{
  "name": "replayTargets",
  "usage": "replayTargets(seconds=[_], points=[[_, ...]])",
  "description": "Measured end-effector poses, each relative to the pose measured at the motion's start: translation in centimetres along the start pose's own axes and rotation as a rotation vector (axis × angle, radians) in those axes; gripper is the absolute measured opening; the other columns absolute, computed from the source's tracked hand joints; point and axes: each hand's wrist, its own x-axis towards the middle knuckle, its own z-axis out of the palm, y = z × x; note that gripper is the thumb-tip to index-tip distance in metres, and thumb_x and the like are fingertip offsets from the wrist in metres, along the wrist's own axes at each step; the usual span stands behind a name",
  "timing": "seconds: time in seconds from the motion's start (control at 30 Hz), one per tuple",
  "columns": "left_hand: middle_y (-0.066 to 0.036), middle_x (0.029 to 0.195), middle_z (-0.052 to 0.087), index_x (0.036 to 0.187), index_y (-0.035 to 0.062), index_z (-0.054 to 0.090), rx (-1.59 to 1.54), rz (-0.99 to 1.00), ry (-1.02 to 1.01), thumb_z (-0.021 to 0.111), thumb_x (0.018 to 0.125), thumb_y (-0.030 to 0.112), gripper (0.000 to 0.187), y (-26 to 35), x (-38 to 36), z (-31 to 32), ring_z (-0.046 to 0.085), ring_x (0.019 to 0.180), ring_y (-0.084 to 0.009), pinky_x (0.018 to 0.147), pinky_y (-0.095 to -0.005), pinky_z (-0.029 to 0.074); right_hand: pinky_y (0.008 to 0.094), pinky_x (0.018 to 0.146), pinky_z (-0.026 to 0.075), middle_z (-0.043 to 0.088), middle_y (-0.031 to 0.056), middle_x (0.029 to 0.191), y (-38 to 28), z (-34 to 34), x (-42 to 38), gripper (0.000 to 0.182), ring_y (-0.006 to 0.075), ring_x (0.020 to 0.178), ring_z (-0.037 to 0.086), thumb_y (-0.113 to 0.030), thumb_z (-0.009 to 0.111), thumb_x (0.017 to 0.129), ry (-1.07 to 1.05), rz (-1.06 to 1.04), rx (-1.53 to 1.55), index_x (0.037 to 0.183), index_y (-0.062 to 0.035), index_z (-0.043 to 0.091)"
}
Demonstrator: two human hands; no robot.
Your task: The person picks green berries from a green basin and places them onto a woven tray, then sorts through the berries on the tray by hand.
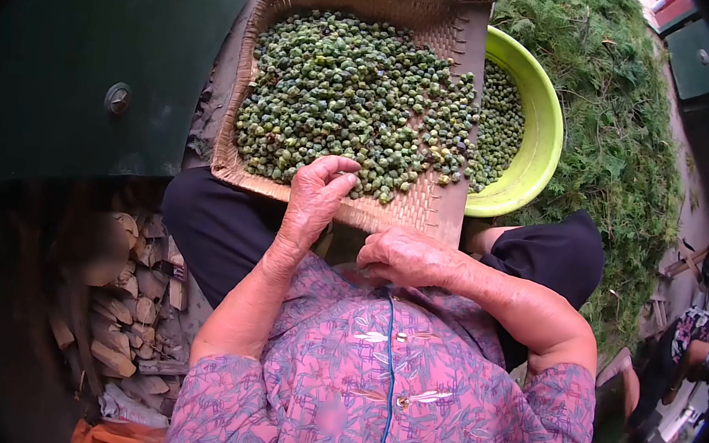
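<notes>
A woven basket tray (425, 216) lies across my lap, heaped with small round green fruits (335, 88), some dark or yellowish. My left hand (319, 193) is over the tray's near edge, beside the heap. Its fingers are bent, with thumb and forefinger close together; anything between them is too small to make out. Just past the near rim, in front of my shirt, my right hand (403, 256) is closed, its fingers curled under and mostly hidden. Against the tray's right side stands a yellow-green basin (542, 147) holding more of these fruits.
Cut green branches (602, 118) cover the ground on the right. Split firewood (131, 301) is stacked at lower left, below a dark green panel (69, 40) with round fittings. Another person (690, 347) in a floral top is at the far right.
</notes>
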Motion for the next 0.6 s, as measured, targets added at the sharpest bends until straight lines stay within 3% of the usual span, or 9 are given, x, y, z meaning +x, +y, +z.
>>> replayTargets(seconds=[0.13,0.23,0.33,0.47,0.5,0.6], points=[[-0.001,0.088,0.065,0.102,0.0007,0.065,-0.208,-0.070,0.151,0.059,0.086,0.005,0.017,0.1,-0.5,-4.1,0.060,0.074,-0.0077,0.067,-0.0220,0.048,0.0405,0.074,0.050,0.065,0.0136,0.085,0.9,-0.5,1.7,0.014,0.0327,0.084,0.063,-0.004,0.061,0.078,0.183,0.145,-0.038,0.091,-0.0040,0.064],[-0.003,0.090,0.066,0.102,0.0015,0.064,-0.316,-0.080,0.222,0.060,0.087,0.007,0.016,-0.7,0.1,-5.8,0.061,0.074,-0.0082,0.065,-0.0208,0.049,0.0371,0.070,0.052,0.066,0.0141,0.080,1.7,-2.0,4.3,0.012,0.0291,0.076,0.065,-0.006,0.062,0.079,0.539,0.187,0.063,0.089,-0.0037,0.067],[-0.004,0.092,0.066,0.104,0.0032,0.062,-0.562,-0.157,0.287,0.060,0.088,0.007,0.017,-1.0,1.0,-6.5,0.062,0.073,-0.0090,0.063,-0.0208,0.051,0.0322,0.064,0.051,0.066,0.0126,0.076,2.4,-3.9,7.5,0.010,0.0233,0.068,0.065,-0.008,0.064,0.079,0.765,0.278,0.098,0.088,-0.0025,0.067],[-0.003,0.092,0.066,0.103,0.0051,0.062,-0.618,-0.144,0.322,0.061,0.088,0.008,0.016,-0.2,1.7,-6.2,0.062,0.073,-0.0085,0.064,-0.0208,0.050,0.0350,0.067,0.050,0.064,0.0128,0.078,3.1,-5.6,12.3,0.009,0.0262,0.072,0.064,-0.010,0.065,0.079,1.010,0.202,-0.083,0.085,-0.0027,0.066],[-0.002,0.093,0.066,0.104,0.0058,0.062,-0.612,-0.146,0.318,0.060,0.087,0.007,0.016,0.0,1.9,-6.2,0.061,0.073,-0.0082,0.064,-0.0206,0.050,0.0317,0.066,0.049,0.062,0.0105,0.078,3.2,-5.8,13.3,0.011,0.0206,0.071,0.062,-0.011,0.066,0.081,1.015,0.222,-0.189,0.088,-0.0023,0.066],[0.000,0.089,0.064,0.102,0.0038,0.063,-0.650,-0.155,0.364,0.059,0.086,0.004,0.016,0.4,2.2,-6.0,0.059,0.068,-0.0070,0.060,-0.0201,0.046,0.0417,0.070,0.048,0.059,0.0119,0.084,3.2,-5.7,16.0,0.012,0.0312,0.080,0.060,-0.018,0.067,0.079,1.043,0.243,-0.310,0.084,-0.0072,0.065]])
